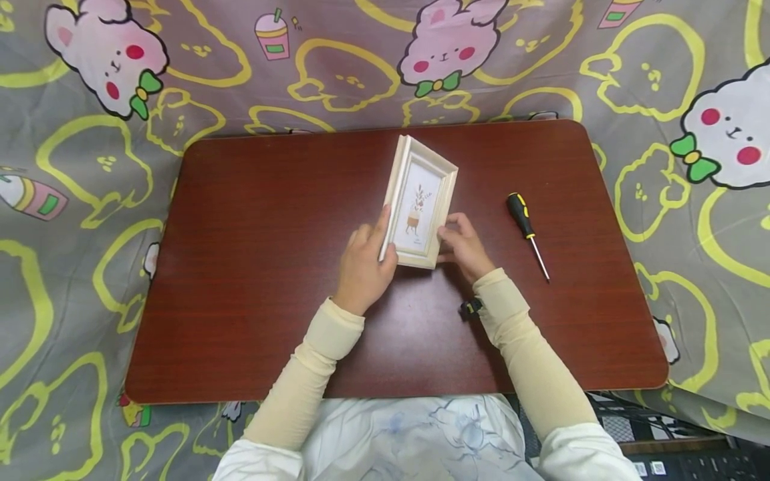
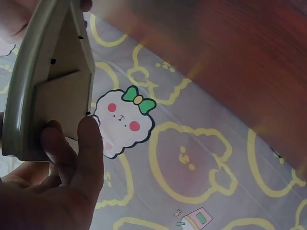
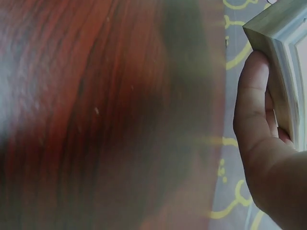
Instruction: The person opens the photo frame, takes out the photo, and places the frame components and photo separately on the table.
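A cream picture frame (image 1: 448,190) is held tilted above the brown table (image 1: 259,267), its printed side towards the head camera. The print (image 1: 418,207) shows a plant in a pot on legs. My left hand (image 1: 363,270) grips the frame's left edge and lower left corner. On the lower right edge, my right hand (image 1: 464,246) holds it between thumb and fingers; the right wrist view shows that thumb (image 3: 254,76) against the rim. From behind, the left wrist view shows a backing board (image 2: 62,100) with small black tabs, and left fingers (image 2: 88,148) at its lower part.
A black and yellow screwdriver (image 1: 528,230) lies on the table to the right of the frame, its tip towards the near side. A patterned curtain (image 1: 337,73) hangs behind the table and at its sides. A dark keyboard (image 1: 704,464) shows at the lower right.
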{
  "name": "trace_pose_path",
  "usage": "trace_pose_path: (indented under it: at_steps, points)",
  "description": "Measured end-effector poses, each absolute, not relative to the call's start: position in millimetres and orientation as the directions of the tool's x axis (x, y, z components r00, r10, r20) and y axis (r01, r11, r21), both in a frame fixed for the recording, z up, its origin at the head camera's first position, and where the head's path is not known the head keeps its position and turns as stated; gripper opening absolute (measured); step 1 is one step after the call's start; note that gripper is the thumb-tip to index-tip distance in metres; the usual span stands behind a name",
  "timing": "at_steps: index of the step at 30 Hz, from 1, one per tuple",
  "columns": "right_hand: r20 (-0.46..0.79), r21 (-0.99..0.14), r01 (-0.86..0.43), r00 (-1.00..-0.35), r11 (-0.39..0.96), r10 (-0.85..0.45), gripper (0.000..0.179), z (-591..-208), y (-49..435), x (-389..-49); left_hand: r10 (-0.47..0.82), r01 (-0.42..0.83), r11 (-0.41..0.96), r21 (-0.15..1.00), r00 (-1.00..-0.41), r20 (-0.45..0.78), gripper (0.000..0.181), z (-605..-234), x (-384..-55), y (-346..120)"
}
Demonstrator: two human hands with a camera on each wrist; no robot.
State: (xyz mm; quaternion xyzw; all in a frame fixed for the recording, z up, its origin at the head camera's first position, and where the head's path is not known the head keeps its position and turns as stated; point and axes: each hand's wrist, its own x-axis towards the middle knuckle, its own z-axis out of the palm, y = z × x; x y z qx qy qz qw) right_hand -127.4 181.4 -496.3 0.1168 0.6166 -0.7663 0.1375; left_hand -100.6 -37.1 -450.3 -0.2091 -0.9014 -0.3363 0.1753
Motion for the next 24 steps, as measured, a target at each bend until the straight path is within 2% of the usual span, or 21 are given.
trace_pose_path:
  at_steps: [9,15,24]
  points:
    - [-0.321,-0.947,0.321,-0.947,-0.014,0.013,0.018,-484,188,-126,0.206,0.359,0.659,0.661,-0.931,0.3,0.064,-456,-103,-43]
    - [-0.239,-0.954,0.247,-0.969,0.17,0.065,0.025,-478,191,-125,0.122,0.211,0.589,0.78,-0.978,0.172,0.065,-462,-101,-42]
    - [-0.159,-0.941,0.177,-0.984,0.289,0.083,0.025,-470,193,-126,0.06,0.1,0.482,0.871,-0.995,0.081,0.064,-470,-100,-40]
